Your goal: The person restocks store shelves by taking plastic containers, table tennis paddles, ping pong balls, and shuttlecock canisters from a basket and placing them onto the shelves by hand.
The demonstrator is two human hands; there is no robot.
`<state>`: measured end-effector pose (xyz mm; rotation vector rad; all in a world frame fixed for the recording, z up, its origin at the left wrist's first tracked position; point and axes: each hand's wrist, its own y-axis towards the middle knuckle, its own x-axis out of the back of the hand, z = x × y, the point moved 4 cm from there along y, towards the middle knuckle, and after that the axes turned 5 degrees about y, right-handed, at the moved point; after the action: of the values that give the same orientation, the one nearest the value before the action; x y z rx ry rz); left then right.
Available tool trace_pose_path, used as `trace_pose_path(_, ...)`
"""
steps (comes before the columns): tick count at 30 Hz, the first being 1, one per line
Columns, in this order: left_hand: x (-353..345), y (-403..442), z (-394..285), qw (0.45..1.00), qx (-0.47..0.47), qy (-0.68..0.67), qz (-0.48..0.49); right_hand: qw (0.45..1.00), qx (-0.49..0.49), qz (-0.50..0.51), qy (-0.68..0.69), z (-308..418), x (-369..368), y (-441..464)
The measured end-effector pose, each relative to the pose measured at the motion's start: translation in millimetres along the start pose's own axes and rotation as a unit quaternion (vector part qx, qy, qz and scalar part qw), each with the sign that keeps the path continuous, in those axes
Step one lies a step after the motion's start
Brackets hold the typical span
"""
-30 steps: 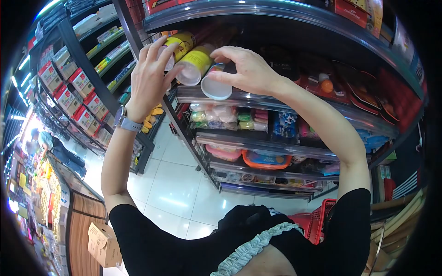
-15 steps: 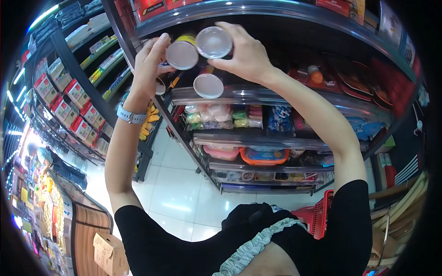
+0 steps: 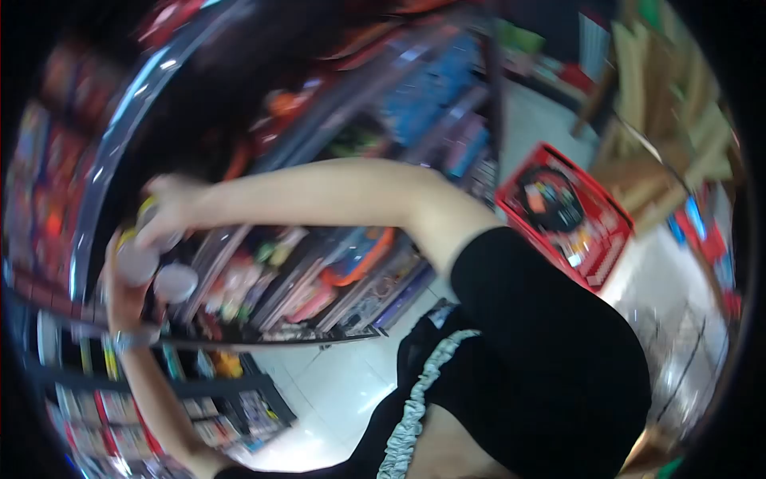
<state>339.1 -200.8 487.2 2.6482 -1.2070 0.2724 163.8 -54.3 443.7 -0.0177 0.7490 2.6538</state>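
Note:
The view is smeared by motion. My left hand (image 3: pixel 124 291), with a band at the wrist, is wrapped round a round container (image 3: pixel 137 265) with a pale flat end and a yellowish side. Just above it, my right hand (image 3: pixel 177 209) has its fingers round another round container (image 3: pixel 165 238), partly covered by the hand and blurred. A third pale round container (image 3: pixel 175 283) stands beside them at the shelf edge. No labels can be read.
Shelves (image 3: pixel 215 267) with packaged goods run below my right arm. A red basket (image 3: pixel 550 215) with a few items stands on the tiled floor (image 3: pixel 327 391) at the right. Wooden pieces (image 3: pixel 662 120) lean at the far right. Another rack (image 3: pixel 120 423) stands lower left.
My view has turned to the right, so both hands and the shelves now appear further left and tilted. The red basket has come more fully into view. Both hands keep their containers.

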Motion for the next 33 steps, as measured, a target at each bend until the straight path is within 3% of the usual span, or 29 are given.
trace_pose_path(2, 15, 10, 3, 0.999, -0.023, -0.041, 0.007, 1.0, -0.004, -0.007, -0.021, 7, -1, -13)
trace_pose_path(4, 6, 6, -11, 0.998, -0.013, -0.053, -0.032, 0.995, 0.002, -0.086, -0.045, 6, -1, -25)
trace_pose_path(6, -20, -16, -20, 0.995, -0.011, -0.053, -0.079, 0.997, -0.004, -0.068, 0.04, 13, 11, -49)
trace_pose_path(9, -30, -34, -19, 0.997, -0.049, -0.05, 0.016, 0.993, 0.048, -0.081, 0.077, 12, 28, -71)
trace_pose_path(11, -80, -68, -21, 0.993, -0.08, 0.025, -0.083, 0.987, 0.093, -0.102, 0.077, 9, 45, -94)
trace_pose_path(16, -179, -115, -3, 0.984, -0.042, -0.131, -0.118, 0.967, 0.223, -0.117, 0.031, 9, 102, -174)
trace_pose_path(17, -194, -118, 2, 0.987, -0.005, -0.156, -0.031, 0.962, 0.241, -0.125, 0.026, 12, 117, -190)
trace_pose_path(23, -314, -136, 40, 0.966, 0.054, -0.188, 0.167, 0.966, 0.166, -0.155, 0.122, 42, 213, -314)
trace_pose_path(25, -367, -147, 39, 0.936, 0.032, -0.199, 0.288, 0.962, 0.168, -0.196, 0.088, 51, 248, -362)
trace_pose_path(26, -380, -146, 50, 0.926, 0.009, -0.175, 0.334, 0.954, 0.139, -0.212, 0.161, 58, 262, -388)
trace_pose_path(27, -413, -157, 42, 0.946, 0.052, -0.129, 0.292, 0.939, 0.111, -0.227, 0.233, 65, 274, -416)
trace_pose_path(31, -510, -180, 36, 0.894, 0.065, -0.148, 0.419, 0.917, 0.094, -0.362, 0.139, 105, 317, -518)
trace_pose_path(33, -552, -193, 41, 0.851, 0.107, -0.162, 0.487, 0.875, 0.11, -0.445, 0.153, 114, 330, -560)
